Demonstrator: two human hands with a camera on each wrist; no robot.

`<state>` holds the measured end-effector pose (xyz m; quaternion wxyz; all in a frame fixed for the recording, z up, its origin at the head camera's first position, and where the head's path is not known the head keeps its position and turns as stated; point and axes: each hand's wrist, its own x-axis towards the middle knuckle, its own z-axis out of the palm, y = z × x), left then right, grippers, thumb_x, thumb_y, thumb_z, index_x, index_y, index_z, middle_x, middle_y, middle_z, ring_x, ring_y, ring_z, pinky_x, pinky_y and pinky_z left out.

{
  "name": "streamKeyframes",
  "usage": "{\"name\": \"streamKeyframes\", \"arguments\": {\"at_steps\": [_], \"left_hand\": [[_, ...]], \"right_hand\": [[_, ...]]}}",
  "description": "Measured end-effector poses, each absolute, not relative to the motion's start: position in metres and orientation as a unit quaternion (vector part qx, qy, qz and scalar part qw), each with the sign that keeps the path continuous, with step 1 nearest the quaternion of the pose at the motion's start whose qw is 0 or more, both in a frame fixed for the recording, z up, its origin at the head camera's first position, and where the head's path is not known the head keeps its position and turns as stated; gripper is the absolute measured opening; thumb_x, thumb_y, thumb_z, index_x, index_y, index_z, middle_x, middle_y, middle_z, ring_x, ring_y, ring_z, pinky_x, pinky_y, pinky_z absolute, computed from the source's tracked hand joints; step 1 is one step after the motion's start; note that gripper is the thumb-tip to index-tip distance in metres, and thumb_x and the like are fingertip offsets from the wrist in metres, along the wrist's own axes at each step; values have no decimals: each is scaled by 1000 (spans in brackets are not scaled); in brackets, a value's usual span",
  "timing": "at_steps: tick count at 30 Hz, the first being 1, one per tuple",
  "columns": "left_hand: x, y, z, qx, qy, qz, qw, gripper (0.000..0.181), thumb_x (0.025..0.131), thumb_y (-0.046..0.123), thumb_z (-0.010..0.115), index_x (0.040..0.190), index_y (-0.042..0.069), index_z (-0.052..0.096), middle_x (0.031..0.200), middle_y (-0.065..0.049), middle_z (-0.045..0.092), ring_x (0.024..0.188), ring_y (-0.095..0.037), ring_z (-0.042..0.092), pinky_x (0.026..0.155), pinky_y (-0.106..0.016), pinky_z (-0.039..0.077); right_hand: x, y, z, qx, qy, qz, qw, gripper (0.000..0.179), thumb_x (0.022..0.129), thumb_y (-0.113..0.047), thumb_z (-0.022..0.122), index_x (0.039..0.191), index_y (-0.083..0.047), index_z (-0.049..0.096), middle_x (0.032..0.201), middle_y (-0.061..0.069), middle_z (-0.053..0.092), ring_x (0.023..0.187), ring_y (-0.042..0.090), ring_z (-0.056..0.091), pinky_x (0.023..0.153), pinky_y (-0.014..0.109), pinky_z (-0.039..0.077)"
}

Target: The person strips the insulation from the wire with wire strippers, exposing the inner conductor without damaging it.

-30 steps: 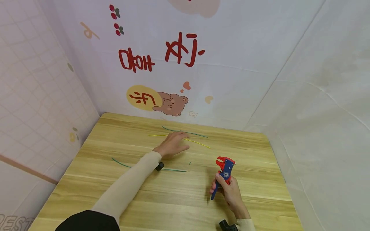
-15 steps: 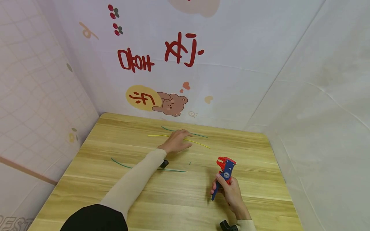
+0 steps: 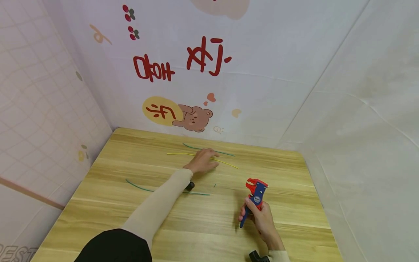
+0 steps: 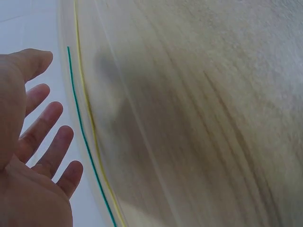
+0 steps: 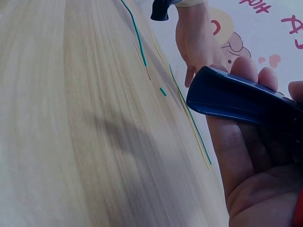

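My left hand (image 3: 203, 161) hovers with loosely spread fingers over a yellow wire (image 3: 226, 163) and a green wire (image 3: 191, 146) at the back of the table. Nothing lies between its fingers in the left wrist view, where the yellow wire (image 4: 85, 94) and green wire (image 4: 79, 111) run beside the fingertips. My right hand (image 3: 263, 220) grips a red and blue wire stripper (image 3: 257, 194) by its handles, jaws pointing away from me. In the right wrist view a blue handle (image 5: 232, 97) shows across the fingers.
Another green wire (image 3: 139, 186) lies partly beneath the left arm, its right end stripped to bare copper. A short green offcut (image 3: 214, 185) lies on the wooden table (image 3: 196, 225) between the hands. White printed cloth walls (image 3: 262, 91) enclose the back and sides.
My left hand has drifted slightly right over the two back wires, its forearm swinging the same way. The right hand and wire stripper have barely moved.
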<state>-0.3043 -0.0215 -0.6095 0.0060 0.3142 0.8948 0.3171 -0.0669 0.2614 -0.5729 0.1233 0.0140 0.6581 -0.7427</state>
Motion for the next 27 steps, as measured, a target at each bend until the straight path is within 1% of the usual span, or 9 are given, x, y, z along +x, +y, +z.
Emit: {"name": "streamKeyframes", "arguments": {"at_steps": [2,4,7,12,14,15,18,22,27], "left_hand": [[-314,-20,-627,309,894,325,12,44,109,47,74,142,19,77,141,-4,75,127,-26,70,108,-60,53],[-314,-19,-627,303,893,331,20,43,109,45,75,143,19,77,142,-5,75,127,-28,69,113,-56,52],[-306,-17,-612,293,892,344,30,39,108,33,77,141,12,78,140,-10,75,127,-34,70,113,-60,52],[-297,-17,-598,289,896,337,24,36,107,29,77,136,8,80,136,-10,78,128,-35,70,112,-60,53],[-295,-17,-596,281,900,331,28,36,107,27,76,136,6,80,138,-11,79,132,-36,70,115,-62,51],[-289,-15,-585,269,904,330,40,35,106,20,76,136,3,79,140,-14,78,133,-40,69,117,-65,49],[-287,-14,-585,255,911,320,53,35,108,16,74,139,1,78,145,-16,76,139,-43,66,124,-64,45],[-287,-16,-587,246,918,306,58,32,109,20,75,138,7,80,145,-11,76,138,-38,66,124,-60,45],[-302,-20,-621,248,914,319,38,24,108,31,76,127,20,86,136,0,79,133,-28,67,122,-57,45]], "right_hand": [[-67,262,-573,13,657,-743,123,32,123,-21,50,104,1,63,79,0,74,70,17,80,74,40,70],[-67,262,-573,13,658,-743,123,32,123,-22,50,103,-1,64,79,-1,74,70,17,80,74,40,71],[-67,263,-574,13,659,-742,121,33,122,-25,52,103,0,64,80,-1,75,70,17,80,74,41,71],[-67,263,-575,17,660,-742,120,37,122,-28,55,105,4,62,79,0,74,70,17,80,75,41,71],[-67,263,-576,18,660,-742,120,36,122,-27,54,106,4,62,79,0,74,70,17,80,74,41,71],[-67,263,-576,19,660,-742,120,36,122,-26,54,105,4,62,79,0,74,70,17,80,74,41,71],[-67,263,-576,21,660,-742,118,34,122,-23,52,105,4,62,79,0,74,70,17,80,74,41,71],[-66,262,-576,23,661,-741,117,33,122,-23,52,105,4,62,79,0,74,70,17,80,74,41,71],[-66,262,-576,22,663,-739,118,33,122,-25,53,105,2,62,79,0,74,70,18,80,75,41,71]]}}
